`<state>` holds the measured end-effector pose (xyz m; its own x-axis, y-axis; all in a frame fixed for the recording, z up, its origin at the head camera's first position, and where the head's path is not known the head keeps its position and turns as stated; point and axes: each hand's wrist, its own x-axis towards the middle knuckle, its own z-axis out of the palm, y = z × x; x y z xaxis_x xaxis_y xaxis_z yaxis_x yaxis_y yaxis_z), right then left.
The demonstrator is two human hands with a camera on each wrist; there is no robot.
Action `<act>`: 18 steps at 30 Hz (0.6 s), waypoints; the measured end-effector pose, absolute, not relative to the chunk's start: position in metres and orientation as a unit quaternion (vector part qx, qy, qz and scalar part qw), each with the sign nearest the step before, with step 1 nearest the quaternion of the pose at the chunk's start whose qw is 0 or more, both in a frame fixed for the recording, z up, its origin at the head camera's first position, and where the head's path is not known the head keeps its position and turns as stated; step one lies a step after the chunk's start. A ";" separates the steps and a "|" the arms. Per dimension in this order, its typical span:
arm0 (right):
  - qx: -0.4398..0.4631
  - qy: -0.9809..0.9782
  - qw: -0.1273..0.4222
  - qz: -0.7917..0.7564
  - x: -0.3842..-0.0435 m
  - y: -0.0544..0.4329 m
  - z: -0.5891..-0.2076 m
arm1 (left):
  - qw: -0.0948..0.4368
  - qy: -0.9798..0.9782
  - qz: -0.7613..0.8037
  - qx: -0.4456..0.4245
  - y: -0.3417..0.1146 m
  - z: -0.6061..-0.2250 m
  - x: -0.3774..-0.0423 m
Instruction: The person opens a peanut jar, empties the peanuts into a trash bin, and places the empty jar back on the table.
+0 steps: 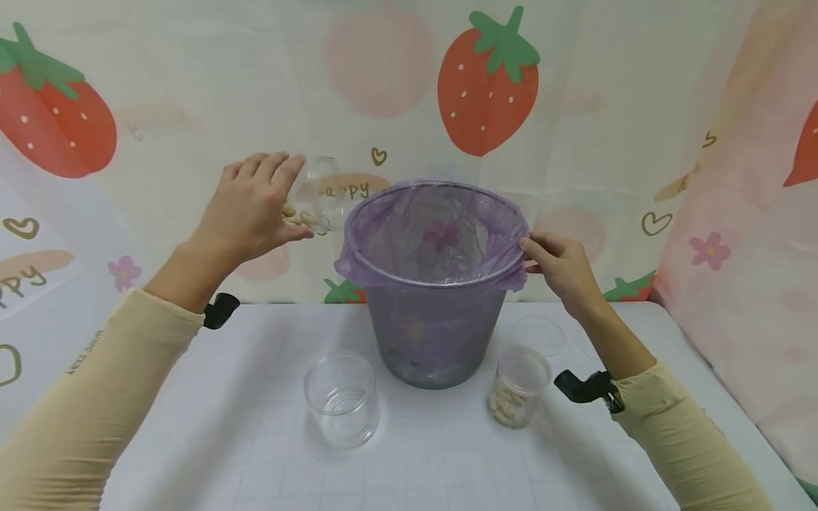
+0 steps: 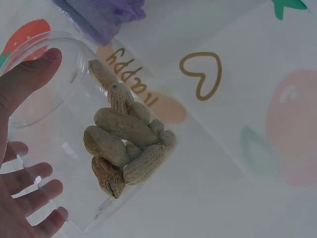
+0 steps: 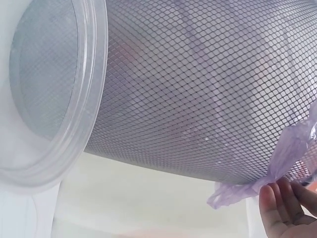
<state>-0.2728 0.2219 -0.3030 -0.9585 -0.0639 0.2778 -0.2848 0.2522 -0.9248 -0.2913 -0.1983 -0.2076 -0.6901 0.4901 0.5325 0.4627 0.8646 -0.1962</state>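
Note:
Raised left of the bin, my left hand [image 1: 255,202] holds a clear plastic jar [image 1: 327,181] tipped on its side, its mouth facing the bin's rim. Several unshelled peanuts [image 2: 126,126] lie along the jar's lower wall in the left wrist view. The mesh bin [image 1: 441,341] stands upright on the table, lined with a purple plastic bag [image 1: 358,266] folded over its rim. At the bin's right edge my right hand [image 1: 562,266] pinches the bag at the rim between thumb and fingers. In the right wrist view, those fingertips [image 3: 267,196] are against the bag's folded edge.
On the white table [image 1: 268,468], a second clear jar [image 1: 341,408] stands front left of the bin. Front right stands another jar [image 1: 511,408] holding peanuts, with a translucent round top. A clear round lid [image 1: 540,333] lies behind it. A strawberry-print cloth [image 1: 255,85] hangs behind.

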 end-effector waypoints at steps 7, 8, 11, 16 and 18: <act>0.112 -0.786 0.094 0.600 -0.273 0.222 -0.304 | 0.302 -0.913 0.040 -0.272 -0.192 -0.206 -0.293; 0.112 -0.786 0.095 0.601 -0.273 0.222 -0.304 | 0.302 -0.912 0.042 -0.274 -0.191 -0.206 -0.293; 0.112 -0.784 0.096 0.603 -0.273 0.222 -0.304 | 0.299 -0.912 0.052 -0.277 -0.187 -0.205 -0.293; 0.112 -0.781 0.095 0.606 -0.273 0.222 -0.304 | 0.296 -0.911 0.068 -0.280 -0.182 -0.205 -0.293; 0.112 -0.781 0.095 0.607 -0.273 0.221 -0.305 | 0.295 -0.911 0.073 -0.280 -0.180 -0.206 -0.293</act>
<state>-0.2727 0.2211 -0.3046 -0.9571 -0.0594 0.2835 -0.2894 0.2370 -0.9274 -0.2933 -0.1801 -0.2055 -0.6690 0.5527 0.4970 0.4669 0.8327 -0.2976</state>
